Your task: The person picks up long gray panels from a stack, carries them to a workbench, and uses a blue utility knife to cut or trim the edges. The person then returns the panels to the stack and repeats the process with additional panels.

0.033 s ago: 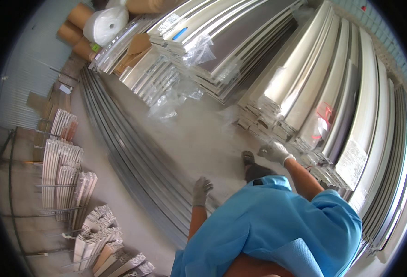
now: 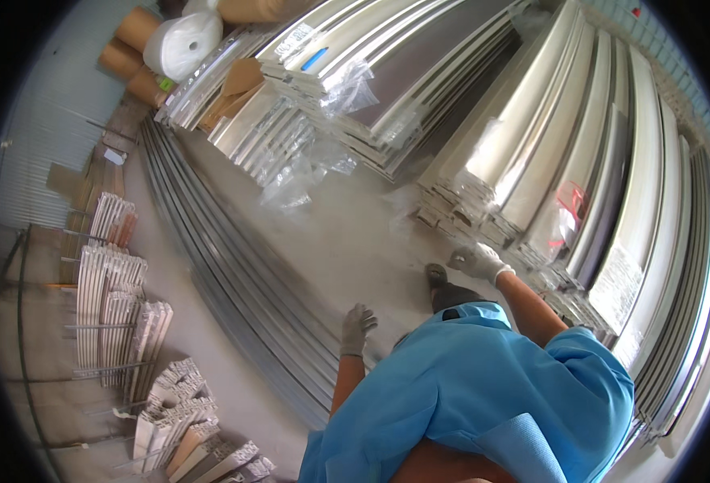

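Observation:
Both my hands wear pale grey work gloves, and no object shows in either. My left hand hangs beside long dark grey metal profiles that lie side by side on the floor; its fingers are loosely bent and apart. Farther right, my right hand is held out with fingers loosely bent and apart. It is nearest to the end of a stack of long, pale wrapped profiles. Whether it touches that stack I cannot tell.
Another stack of pale and brown profiles, with torn clear film at its end, lies ahead. Bundled profiles stand among metal rods at the left. A white roll and brown rolls are at the back left.
My left hand has shifted slightly right and away from me. My right hand has barely moved. The view has shifted a little, and more of my trouser leg shows.

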Tool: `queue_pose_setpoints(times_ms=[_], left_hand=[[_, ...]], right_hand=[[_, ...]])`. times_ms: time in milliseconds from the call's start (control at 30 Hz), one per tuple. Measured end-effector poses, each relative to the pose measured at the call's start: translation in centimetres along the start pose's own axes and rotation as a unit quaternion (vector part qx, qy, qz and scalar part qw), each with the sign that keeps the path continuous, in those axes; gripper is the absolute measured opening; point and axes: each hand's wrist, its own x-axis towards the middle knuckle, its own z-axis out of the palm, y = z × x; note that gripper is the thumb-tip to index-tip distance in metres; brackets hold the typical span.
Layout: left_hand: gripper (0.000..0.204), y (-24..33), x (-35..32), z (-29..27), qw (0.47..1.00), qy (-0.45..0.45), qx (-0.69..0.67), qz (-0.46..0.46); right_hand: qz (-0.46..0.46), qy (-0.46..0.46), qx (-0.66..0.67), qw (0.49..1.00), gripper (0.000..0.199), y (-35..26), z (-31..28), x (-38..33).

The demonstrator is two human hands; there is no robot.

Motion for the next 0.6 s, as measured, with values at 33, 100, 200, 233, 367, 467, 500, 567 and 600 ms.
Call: queue_pose_setpoints(times_ms=[33, 100, 200, 233, 367, 467, 500, 567, 600], left_hand=[[0.044, 2.2, 2.2, 1.7, 0.998, 0.007, 0.055, -0.008], [0.043, 5.7, 5.5, 4.5, 0.988, 0.002, 0.156, -0.006], [0.044, 10.8, 10.1, 6.8, 0.988, -0.022, 0.15, 0.008], [0.044, 12.4, 11.6, 7.4, 0.988, -0.02, 0.154, 0.006], [0.044, 18.2, 18.5, 8.9, 0.985, -0.043, 0.167, -0.016], [0.044, 22.9, 24.7, 9.5, 0.973, -0.097, 0.201, -0.051], [0.043, 25.0, 27.2, 9.9, 0.967, -0.119, 0.218, -0.063], [0.047, 28.1, 32.0, 11.8, 0.956, -0.125, 0.233, -0.129], [0.047, 29.4, 33.9, 13.1, 0.953, -0.141, 0.234, -0.127]], right_hand=[[-0.021, 0.011, 0.009, 1.0, 0.038, -0.5, -1.5, 2.5], [-0.043, 0.001, 0.01, 0.999, 0.038, -1.8, -3.8, 7.3], [-0.048, -0.002, 0.018, 0.999, 0.037, -3.9, -6.3, 13.4], [-0.042, 0.001, 0.034, 0.999, 0.037, -4.5, -7.0, 15.1], [-0.022, 0.032, 0.024, 0.999, 0.038, -6.2, -8.7, 21.4], [-0.018, 0.064, 0.038, 0.997, 0.036, -7.0, -8.4, 25.8], [0.039, 0.069, 0.119, 0.99, 0.033, -7.2, -8.2, 27.2], [0.032, 0.128, 0.13, 0.983, 0.031, -7.9, -7.2, 29.1], [0.035, 0.137, 0.153, 0.978, 0.03, -8.3, -6.8, 30.1]])
